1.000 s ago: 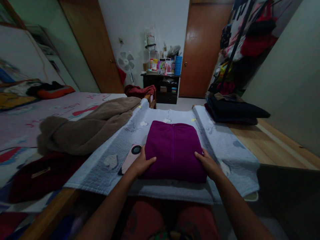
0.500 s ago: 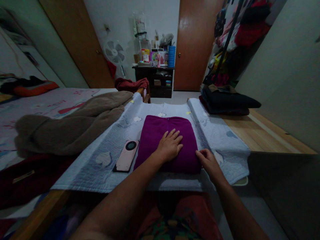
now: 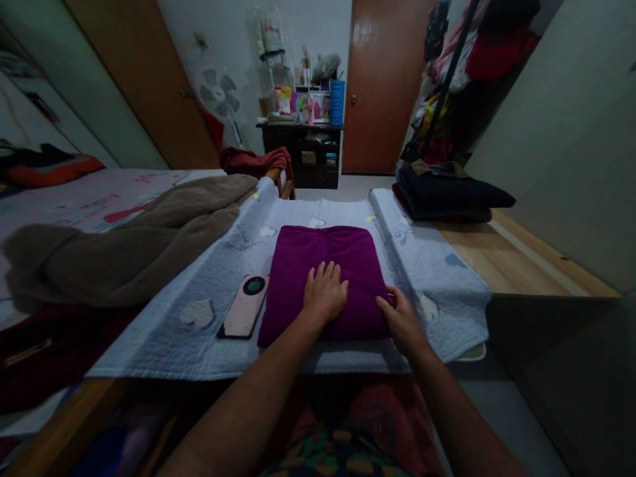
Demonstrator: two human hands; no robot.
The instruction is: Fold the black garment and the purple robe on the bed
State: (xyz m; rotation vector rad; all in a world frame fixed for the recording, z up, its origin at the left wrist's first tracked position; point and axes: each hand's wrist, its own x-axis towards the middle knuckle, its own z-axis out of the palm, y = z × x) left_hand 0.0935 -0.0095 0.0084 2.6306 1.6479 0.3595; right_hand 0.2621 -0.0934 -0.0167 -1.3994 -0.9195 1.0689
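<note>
A folded purple zip-up top (image 3: 298,285) lies on a pale blue quilted cloth, with a short zip line at the middle of its far edge. My left hand (image 3: 324,295) rests flat on the top's middle, palm down, fingers stretched out. At the near right side of the garment, my right hand (image 3: 403,321) has its thumb and curled fingers closed on the edge; some fingertips are hidden. Left of the garment lies a pink phone (image 3: 244,311) with a round black camera ring, over a dark edge.
The quilted cloth (image 3: 199,351) drapes over raised sides. To the left are a brown fleecy garment (image 3: 129,258) and dark red clothing (image 3: 59,351). A stack of dark folded clothes (image 3: 452,192) sits on a wooden board (image 3: 536,265) at right. A fan (image 3: 218,96) stands behind.
My left hand has slid slightly left and nearer on the purple top. The right thumb now lies further over its edge. The whole view has shifted a little.
</note>
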